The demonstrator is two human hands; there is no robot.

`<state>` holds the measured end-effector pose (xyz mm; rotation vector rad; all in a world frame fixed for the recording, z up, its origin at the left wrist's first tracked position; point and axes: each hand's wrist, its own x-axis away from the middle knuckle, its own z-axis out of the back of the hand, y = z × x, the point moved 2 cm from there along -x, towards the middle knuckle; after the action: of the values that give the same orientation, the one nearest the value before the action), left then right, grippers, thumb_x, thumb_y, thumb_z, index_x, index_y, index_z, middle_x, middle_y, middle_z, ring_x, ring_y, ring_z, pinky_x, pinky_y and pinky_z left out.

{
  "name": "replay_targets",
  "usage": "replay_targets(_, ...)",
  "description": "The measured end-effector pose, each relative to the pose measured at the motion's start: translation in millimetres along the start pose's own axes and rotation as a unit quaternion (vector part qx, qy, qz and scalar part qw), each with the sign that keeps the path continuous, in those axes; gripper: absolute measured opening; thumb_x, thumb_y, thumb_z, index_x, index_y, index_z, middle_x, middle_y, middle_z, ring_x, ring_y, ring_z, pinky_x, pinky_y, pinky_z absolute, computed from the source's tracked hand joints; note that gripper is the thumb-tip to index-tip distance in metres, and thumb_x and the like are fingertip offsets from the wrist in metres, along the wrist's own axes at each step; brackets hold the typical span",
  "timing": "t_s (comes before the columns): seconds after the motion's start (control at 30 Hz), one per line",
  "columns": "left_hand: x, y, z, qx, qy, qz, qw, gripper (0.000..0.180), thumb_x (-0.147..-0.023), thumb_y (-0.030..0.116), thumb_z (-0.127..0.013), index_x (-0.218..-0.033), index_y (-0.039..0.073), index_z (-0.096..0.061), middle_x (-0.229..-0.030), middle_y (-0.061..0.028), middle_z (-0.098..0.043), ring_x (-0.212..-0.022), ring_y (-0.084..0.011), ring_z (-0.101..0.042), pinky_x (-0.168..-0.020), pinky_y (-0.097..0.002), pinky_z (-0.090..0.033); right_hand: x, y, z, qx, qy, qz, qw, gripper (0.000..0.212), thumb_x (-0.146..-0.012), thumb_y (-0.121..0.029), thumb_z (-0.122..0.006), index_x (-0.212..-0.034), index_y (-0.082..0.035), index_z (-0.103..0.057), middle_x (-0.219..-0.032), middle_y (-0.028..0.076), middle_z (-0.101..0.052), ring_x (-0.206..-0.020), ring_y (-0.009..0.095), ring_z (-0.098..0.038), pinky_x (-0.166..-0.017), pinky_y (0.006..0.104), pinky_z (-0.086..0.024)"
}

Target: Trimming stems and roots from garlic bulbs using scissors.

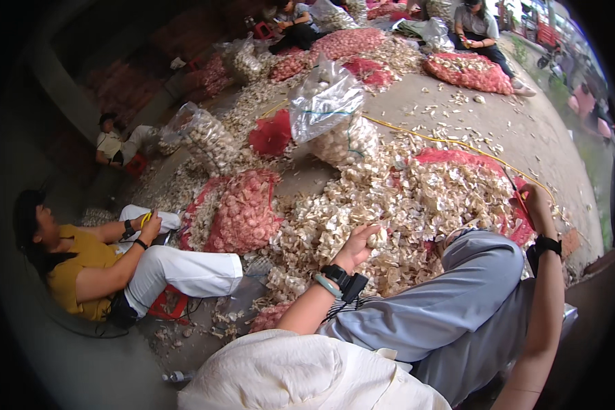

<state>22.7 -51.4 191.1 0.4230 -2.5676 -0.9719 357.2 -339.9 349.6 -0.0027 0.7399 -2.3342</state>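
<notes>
My left hand is closed around a whitish garlic bulb, above a broad heap of loose garlic skins. Out to the right, raised beside my knee, my right hand grips a slim red-handled tool. A thin dark part of it points up and away; whether it is a knife or scissors I cannot tell. Under and behind that hand lies red netting, partly buried in skins.
Beyond the heap stands a clear plastic bag of garlic. A full red net sack lies left of the heap. A yellow cord crosses the floor. A co-worker in yellow sits at left; others sit farther back.
</notes>
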Motion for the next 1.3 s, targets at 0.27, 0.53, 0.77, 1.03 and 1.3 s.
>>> replay_targets(0.27, 2, -1, -14, -0.001, 0.025, 0.028, 0.999, 0.031, -0.094, 0.024, -0.043, -0.117, 0.005, -0.048, -0.110, -0.0131, -0.055, -0.101, -0.0289, -0.057, -0.073, -0.0400, -0.056, 5, 1, 10, 0.033, 0.021, 0.040, 0.998, 0.034, -0.062, -0.024, -0.079, -0.079, 0.002, -0.065, -0.071, 0.024, -0.059, -0.067, 0.037, -0.059, -0.063, 0.0377, -0.047)
replay_targets(0.53, 5, 1, -24, -0.067, 0.060, 0.062, 0.994, 0.023, -0.091, 0.022, -0.050, -0.111, 0.012, -0.052, -0.093, -0.0067, -0.061, -0.089, -0.0210, -0.063, -0.055, -0.0302, -0.054, 10, -6, 13, 0.014, 0.020, 0.016, 1.000, 0.035, -0.059, -0.021, -0.081, -0.079, 0.002, -0.065, -0.073, 0.024, -0.060, -0.070, 0.038, -0.059, -0.064, 0.0389, -0.047)
replay_targets(0.77, 5, 0, -16, -0.082, 0.057, 0.040, 0.994, 0.018, -0.088, 0.020, -0.056, -0.105, 0.016, -0.055, -0.093, -0.0005, -0.061, -0.088, -0.0191, -0.063, -0.053, -0.0305, -0.053, 7, -3, 9, 0.024, 0.023, 0.025, 0.999, 0.035, -0.059, -0.023, -0.080, -0.079, 0.002, -0.065, -0.074, 0.023, -0.060, -0.072, 0.038, -0.060, -0.066, 0.0401, -0.047)
replay_targets(1.03, 4, 1, -17, -0.138, 0.072, 0.021, 0.988, 0.019, -0.083, 0.017, -0.063, -0.101, 0.019, -0.057, -0.096, 0.0048, -0.058, -0.084, -0.0160, -0.062, -0.056, -0.0329, -0.053, 6, 0, 11, 0.023, 0.022, 0.019, 0.999, 0.036, -0.059, -0.025, -0.080, -0.078, 0.002, -0.064, -0.074, 0.023, -0.060, -0.072, 0.038, -0.058, -0.066, 0.0400, -0.046)
replay_targets(1.3, 3, 0, -14, -0.116, 0.104, 0.042, 0.987, 0.013, -0.081, 0.018, -0.066, -0.093, 0.018, -0.060, -0.091, 0.0048, -0.057, -0.084, -0.0137, -0.058, -0.060, -0.0382, -0.052, 8, -4, 14, 0.031, 0.028, 0.034, 0.999, 0.035, -0.059, -0.024, -0.080, -0.075, 0.002, -0.064, -0.074, 0.022, -0.060, -0.073, 0.037, -0.058, -0.066, 0.0398, -0.046)
